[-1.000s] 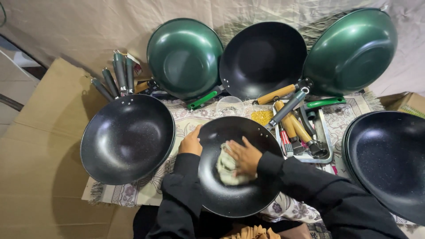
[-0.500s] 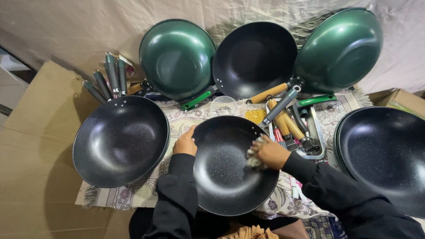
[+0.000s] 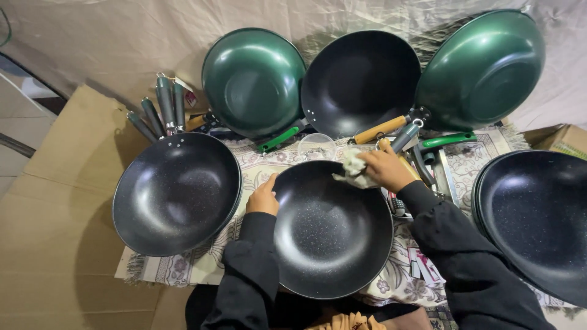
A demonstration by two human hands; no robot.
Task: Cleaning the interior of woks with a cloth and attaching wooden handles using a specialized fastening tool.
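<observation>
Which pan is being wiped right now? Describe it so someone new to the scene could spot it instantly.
Start at the patterned cloth on the floor. The pan being wiped is the black speckled one at its near middle, between the person's sleeves. Unlike the neighbouring pans, the left hand steadies its rim and the right hand presses a pale rag against its far edge.

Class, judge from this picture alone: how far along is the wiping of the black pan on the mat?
Done: nothing can be called finished; the pan's speckled inside shows no clear wiped patch. In hand: the left hand steadies the near-left rim, while the right hand presses a pale cloth at the far rim. Left: apparently most of the bowl, since the cloth sits only at the edge.
</observation>
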